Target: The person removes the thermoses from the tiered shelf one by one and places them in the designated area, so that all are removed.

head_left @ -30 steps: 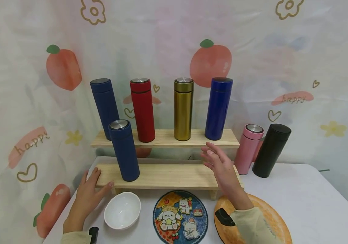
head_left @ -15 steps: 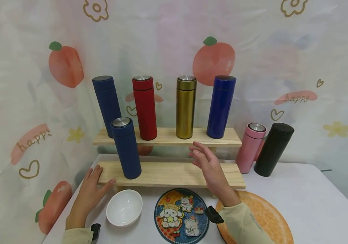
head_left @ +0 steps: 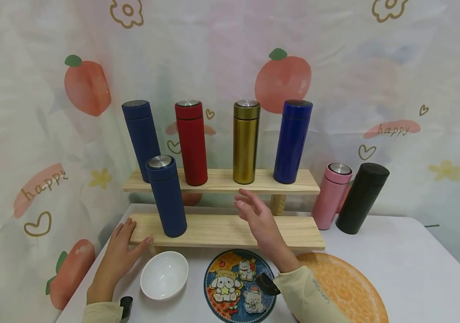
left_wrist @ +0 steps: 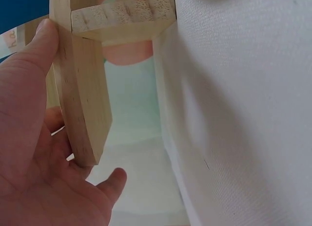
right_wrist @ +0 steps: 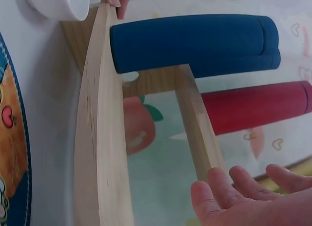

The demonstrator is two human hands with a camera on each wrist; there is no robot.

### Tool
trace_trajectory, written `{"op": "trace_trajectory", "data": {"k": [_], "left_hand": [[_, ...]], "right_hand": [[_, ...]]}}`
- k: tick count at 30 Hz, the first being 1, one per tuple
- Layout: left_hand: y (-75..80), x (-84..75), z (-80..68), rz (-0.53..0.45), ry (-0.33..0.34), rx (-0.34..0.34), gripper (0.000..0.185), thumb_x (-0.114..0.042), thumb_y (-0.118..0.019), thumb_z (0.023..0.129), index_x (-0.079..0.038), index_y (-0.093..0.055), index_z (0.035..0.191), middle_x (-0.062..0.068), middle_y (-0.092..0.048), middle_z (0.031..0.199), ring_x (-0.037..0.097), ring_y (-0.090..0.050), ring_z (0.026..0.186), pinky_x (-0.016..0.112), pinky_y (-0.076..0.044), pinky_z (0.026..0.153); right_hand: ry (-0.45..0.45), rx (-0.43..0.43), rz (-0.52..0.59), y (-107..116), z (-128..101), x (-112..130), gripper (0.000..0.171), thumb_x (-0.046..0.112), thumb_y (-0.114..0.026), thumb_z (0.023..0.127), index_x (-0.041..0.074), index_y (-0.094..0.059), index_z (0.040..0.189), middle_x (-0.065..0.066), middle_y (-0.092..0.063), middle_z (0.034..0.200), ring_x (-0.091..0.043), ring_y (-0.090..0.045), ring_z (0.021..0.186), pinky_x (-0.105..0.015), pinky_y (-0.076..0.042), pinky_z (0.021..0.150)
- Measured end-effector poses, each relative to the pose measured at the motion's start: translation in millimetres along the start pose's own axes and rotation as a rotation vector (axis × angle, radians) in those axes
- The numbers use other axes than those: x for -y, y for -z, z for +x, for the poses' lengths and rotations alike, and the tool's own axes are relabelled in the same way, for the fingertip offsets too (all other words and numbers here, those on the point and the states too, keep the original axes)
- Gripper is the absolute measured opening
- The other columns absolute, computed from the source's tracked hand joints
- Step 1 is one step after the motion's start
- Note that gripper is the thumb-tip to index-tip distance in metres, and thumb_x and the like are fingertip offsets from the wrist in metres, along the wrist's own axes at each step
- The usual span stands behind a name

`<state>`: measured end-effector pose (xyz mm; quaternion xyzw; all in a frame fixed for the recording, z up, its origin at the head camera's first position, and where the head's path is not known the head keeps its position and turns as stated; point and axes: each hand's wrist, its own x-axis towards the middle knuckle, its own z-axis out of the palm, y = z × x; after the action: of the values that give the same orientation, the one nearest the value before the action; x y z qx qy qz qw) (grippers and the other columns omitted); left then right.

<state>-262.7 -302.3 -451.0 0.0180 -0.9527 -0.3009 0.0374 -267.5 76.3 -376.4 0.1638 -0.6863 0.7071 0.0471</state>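
The left hand [head_left: 119, 255] rests with straight fingers on the left end of the lower pale wooden shelf board [head_left: 230, 231], thumb along its front edge. On that board, just beside the hand, a navy blue cylindrical flask with a steel lid [head_left: 167, 196] stands upright. The right hand [head_left: 260, 220] hovers over the board's middle, fingers spread, holding nothing. A white ceramic bowl [head_left: 164, 275] sits on the table below.

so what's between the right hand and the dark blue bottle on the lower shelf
Only bare wood of the lower shelf. In the head view, nothing stands between the right hand, hovering open, and the dark blue bottle; the right wrist view agrees.
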Motion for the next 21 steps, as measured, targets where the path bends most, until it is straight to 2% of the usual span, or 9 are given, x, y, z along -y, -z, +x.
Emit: {"op": "trace_trajectory", "data": {"k": [12,21], "left_hand": [[-2.2,-0.7,-0.2,-0.005,-0.013,-0.005,0.106,-0.064,-0.064,0.101,0.01,-0.024,0.165,0.033,-0.018,0.172,0.053,-0.006,0.159,0.075,-0.014,0.121],[-0.4,-0.1,-2.0,-0.016,-0.057,-0.039,0.096,-0.053,-0.068,0.103,0.012,-0.029,0.162,0.034,-0.022,0.17,0.055,-0.011,0.158,0.073,-0.017,0.123]], "right_hand": [[-0.019,0.042,0.013,-23.7,6.2,-3.7,0.059,0.018,-0.061,0.109,0.002,-0.041,0.162,-0.021,-0.051,0.159,-0.038,-0.052,0.145,-0.056,-0.037,0.122],[-0.054,0.1,0.029,-45.6,13.8,-6.6,0.069,0.022,-0.066,0.106,0.005,-0.036,0.166,-0.019,-0.045,0.163,-0.038,-0.043,0.151,-0.055,-0.037,0.122]]}}
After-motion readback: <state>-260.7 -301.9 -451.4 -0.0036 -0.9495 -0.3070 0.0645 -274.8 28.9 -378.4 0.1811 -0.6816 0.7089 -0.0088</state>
